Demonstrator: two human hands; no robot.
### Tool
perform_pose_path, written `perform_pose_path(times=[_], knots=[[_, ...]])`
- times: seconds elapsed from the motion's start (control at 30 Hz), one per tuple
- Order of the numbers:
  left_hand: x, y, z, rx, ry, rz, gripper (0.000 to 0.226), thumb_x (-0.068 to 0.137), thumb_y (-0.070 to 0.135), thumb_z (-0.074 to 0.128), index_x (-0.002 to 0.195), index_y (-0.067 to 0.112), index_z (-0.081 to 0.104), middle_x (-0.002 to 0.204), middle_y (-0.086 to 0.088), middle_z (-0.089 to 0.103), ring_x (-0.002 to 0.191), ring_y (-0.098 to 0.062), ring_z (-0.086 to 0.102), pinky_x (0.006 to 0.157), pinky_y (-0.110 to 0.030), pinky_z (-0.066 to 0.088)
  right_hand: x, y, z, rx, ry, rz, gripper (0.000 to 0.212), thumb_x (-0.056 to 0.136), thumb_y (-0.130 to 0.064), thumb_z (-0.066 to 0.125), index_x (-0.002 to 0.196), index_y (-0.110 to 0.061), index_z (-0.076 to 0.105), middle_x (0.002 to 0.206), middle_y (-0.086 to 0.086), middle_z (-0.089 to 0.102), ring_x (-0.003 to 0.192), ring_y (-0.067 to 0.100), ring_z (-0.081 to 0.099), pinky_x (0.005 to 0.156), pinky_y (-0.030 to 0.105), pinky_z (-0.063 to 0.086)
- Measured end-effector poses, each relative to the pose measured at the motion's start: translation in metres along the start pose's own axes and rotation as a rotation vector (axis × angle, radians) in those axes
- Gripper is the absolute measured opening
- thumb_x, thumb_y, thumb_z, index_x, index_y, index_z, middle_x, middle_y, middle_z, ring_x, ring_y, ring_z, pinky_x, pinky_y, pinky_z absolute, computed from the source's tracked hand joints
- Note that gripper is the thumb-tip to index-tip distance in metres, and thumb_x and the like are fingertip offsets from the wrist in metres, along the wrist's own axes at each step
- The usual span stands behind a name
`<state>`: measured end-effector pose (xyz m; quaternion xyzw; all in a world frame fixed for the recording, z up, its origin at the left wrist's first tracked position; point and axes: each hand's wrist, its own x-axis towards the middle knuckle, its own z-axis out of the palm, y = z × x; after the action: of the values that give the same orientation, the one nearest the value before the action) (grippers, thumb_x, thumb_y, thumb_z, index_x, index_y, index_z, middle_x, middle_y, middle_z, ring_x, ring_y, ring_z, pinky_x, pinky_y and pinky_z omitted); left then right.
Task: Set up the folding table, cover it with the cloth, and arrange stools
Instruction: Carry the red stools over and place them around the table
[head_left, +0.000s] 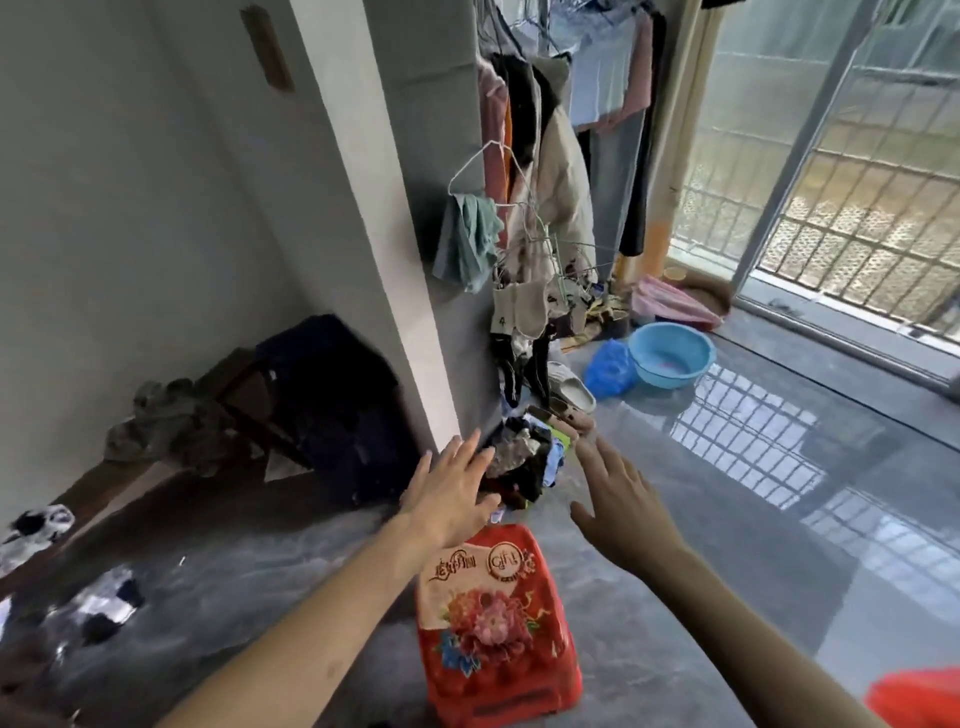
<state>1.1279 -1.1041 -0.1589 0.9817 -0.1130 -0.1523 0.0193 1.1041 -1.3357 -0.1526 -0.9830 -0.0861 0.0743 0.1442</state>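
Both hands reach out above a red stool (496, 623) on the grey floor (727, 519): left hand (449, 491) and right hand (618, 499) each with a wide, empty grip. Beyond the stool, near a clothes pile (524, 462), a blue basin (671, 354) holds something pinkish, too blurred to identify.

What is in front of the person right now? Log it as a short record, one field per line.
left hand: open, fingers spread, holding nothing
right hand: open, fingers spread, holding nothing
red stool: on the floor below and between the hands, floral top
clothes pile: on the floor by the wall corner, beyond the hands
blue basin: on the floor near the window
folding table: not identifiable
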Motion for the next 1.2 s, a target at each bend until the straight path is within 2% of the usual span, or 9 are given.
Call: perform_pose_path(times=[0.1,0.27,0.47,0.63,0.83,0.97,1.07,1.13,1.2], knots=[[0.020,-0.011,-0.003,0.014,-0.018,0.090,0.069,0.098,0.050,0.035,0.156,0.025,0.007,0.163,0.003,-0.011,0.149,-0.015,-0.008,0.120,-0.047,0.001,-0.003,-0.001,0.012,-0.002,-0.035,0.100,0.074,0.092,-0.039,0.056,0.153,-0.023,0.017,0.162,0.010,0.012,0.146,0.030,0.021,0.116,0.042,0.024],[0.053,-0.038,0.015,0.072,-0.071,0.269,0.070,0.097,0.051,0.036,0.156,0.024,0.007,0.163,0.002,-0.013,0.149,-0.016,-0.006,0.120,-0.046,0.002,-0.017,-0.017,0.044,0.025,0.024,0.323,0.073,0.092,-0.040,0.056,0.151,-0.021,0.019,0.162,0.012,0.012,0.147,0.029,0.021,0.117,0.041,0.023],[0.096,-0.083,0.060,0.282,-0.129,0.650,0.074,0.094,0.054,0.041,0.155,0.028,0.008,0.163,0.004,-0.008,0.149,-0.016,-0.003,0.120,-0.044,0.008,-0.033,-0.068,0.121,0.102,0.007,0.710,0.070,0.091,-0.039,0.053,0.150,-0.020,0.020,0.161,0.011,0.013,0.144,0.030,0.024,0.111,0.041,0.030],[0.104,-0.120,0.121,0.368,-0.247,0.748,0.076,0.093,0.051,0.044,0.155,0.027,0.006,0.163,0.000,-0.006,0.150,-0.020,-0.001,0.119,-0.045,0.010,-0.042,-0.092,0.200,0.124,-0.106,0.798,0.068,0.095,-0.043,0.048,0.151,-0.019,0.020,0.161,0.013,0.012,0.146,0.029,0.021,0.116,0.041,0.028],[0.143,-0.146,0.225,0.423,-0.313,0.809,0.085,0.087,0.048,0.052,0.155,0.031,0.003,0.162,0.003,-0.013,0.149,-0.020,-0.007,0.119,-0.045,0.010,-0.007,-0.066,0.280,0.200,-0.174,0.888,0.071,0.094,-0.040,0.051,0.152,-0.018,0.018,0.162,0.013,0.008,0.148,0.028,0.016,0.115,0.042,0.030],[0.157,-0.153,0.288,0.531,-0.289,0.949,0.106,0.069,0.050,0.075,0.153,0.037,0.013,0.163,-0.003,0.004,0.149,-0.029,0.007,0.116,-0.050,0.020,0.018,-0.061,0.343,0.212,-0.192,0.875,0.074,0.094,-0.047,0.051,0.153,-0.017,0.017,0.161,0.014,0.010,0.146,0.030,0.019,0.114,0.043,0.032],[0.167,-0.165,0.334,0.620,-0.481,0.979,0.134,0.061,0.048,0.084,0.152,0.036,-0.014,0.160,-0.007,-0.021,0.147,-0.034,-0.017,0.115,-0.062,0.000,0.032,-0.063,0.390,0.224,-0.167,0.838,0.073,0.095,-0.048,0.046,0.154,-0.017,0.017,0.161,0.015,0.010,0.147,0.031,0.018,0.115,0.045,0.028],[0.164,-0.173,0.364,0.594,-0.540,0.920,0.142,0.057,0.050,0.086,0.148,0.037,-0.023,0.155,-0.007,-0.035,0.143,-0.036,-0.027,0.111,-0.070,-0.001,0.036,-0.060,0.417,0.202,-0.165,0.813,0.075,0.094,-0.049,0.048,0.154,-0.017,0.016,0.161,0.015,0.009,0.147,0.031,0.016,0.115,0.048,0.026],[0.155,-0.184,0.390,0.547,-0.520,0.867,0.149,0.053,0.048,0.089,0.146,0.037,-0.028,0.146,-0.006,-0.048,0.137,-0.040,-0.036,0.106,-0.075,-0.002,0.040,-0.054,0.439,0.181,-0.202,0.800,0.082,0.092,-0.048,0.054,0.154,-0.017,0.011,0.162,0.014,0.006,0.147,0.032,0.013,0.116,0.051,0.024]])
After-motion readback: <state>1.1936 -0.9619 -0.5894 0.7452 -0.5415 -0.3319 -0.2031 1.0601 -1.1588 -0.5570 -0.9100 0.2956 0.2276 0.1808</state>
